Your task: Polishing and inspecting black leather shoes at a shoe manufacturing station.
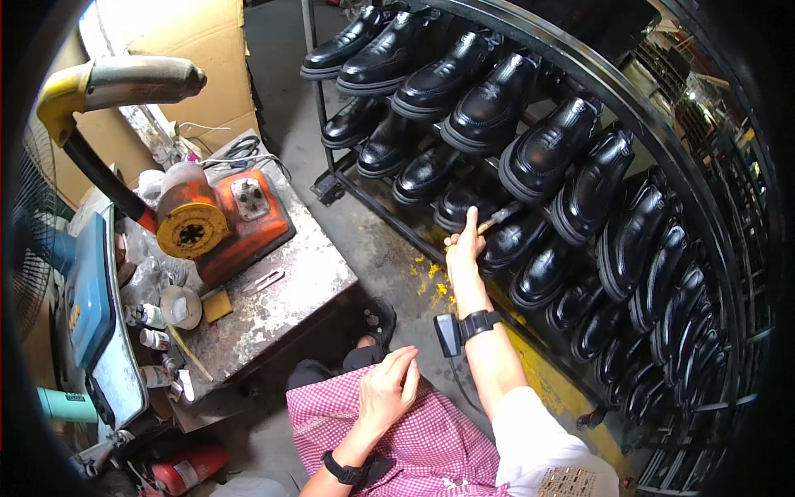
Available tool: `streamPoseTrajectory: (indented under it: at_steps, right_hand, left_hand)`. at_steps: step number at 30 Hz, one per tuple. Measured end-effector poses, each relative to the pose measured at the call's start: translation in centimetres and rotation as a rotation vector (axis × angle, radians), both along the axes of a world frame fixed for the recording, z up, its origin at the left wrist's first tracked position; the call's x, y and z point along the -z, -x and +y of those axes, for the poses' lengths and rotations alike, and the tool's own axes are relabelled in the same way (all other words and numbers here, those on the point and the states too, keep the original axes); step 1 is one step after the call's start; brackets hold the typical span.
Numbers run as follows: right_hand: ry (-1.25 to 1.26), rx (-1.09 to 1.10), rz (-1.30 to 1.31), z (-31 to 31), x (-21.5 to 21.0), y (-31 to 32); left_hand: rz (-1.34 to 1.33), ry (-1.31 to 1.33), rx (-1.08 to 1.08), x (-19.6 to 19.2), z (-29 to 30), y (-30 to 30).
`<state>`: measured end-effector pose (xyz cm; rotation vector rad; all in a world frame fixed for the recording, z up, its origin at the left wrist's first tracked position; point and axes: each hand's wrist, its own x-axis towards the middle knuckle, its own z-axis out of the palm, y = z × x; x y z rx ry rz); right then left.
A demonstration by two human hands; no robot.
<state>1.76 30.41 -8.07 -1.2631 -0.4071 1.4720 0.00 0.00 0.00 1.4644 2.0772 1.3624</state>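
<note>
1. The right hand [465, 246] is reaching out to the rack [377, 207], closing finger and thumb on a small metal-tipped tool [497, 217] beside a black shoe [512, 242] on the lower tier.
2. The left hand [387, 389] is resting loosely open on the checked lap [414, 439], holding nothing.
3. Likely risk: the tool tip is sitting close to glossy leather, so a slip could be scratching the finish.
4. Another risk: the shoes are lying tilted on thin bars, touching each other; a nudge could be knocking one off.
5. The shoes are looking smooth, shiny and rounded, with ribbed soles; the rack is dark and tubular.
6. The bench [273, 306] is looking worn and stained, carrying an orange machine [224, 219].
</note>
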Motion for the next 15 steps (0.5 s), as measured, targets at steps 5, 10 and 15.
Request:
streamPoseTrajectory:
  at_steps: [5, 10, 15]
  right_hand:
    - [-0.072, -0.127, -0.021, -5.2, 2.1, 1.4]
    - [-0.727, -0.224, -0.642, -4.8, 3.5, 4.9]
    - [-0.156, -0.395, -0.623, -1.5, -0.3, 9.3]
  left_hand:
    - [-0.001, -0.021, -0.018, 0.4, 0.8, 0.4]
    - [-0.096, -0.046, 0.035, -0.1, 1.5, 0.0]
    - [-0.147, -0.046, -0.005, 0.1, 1.1, 0.4]
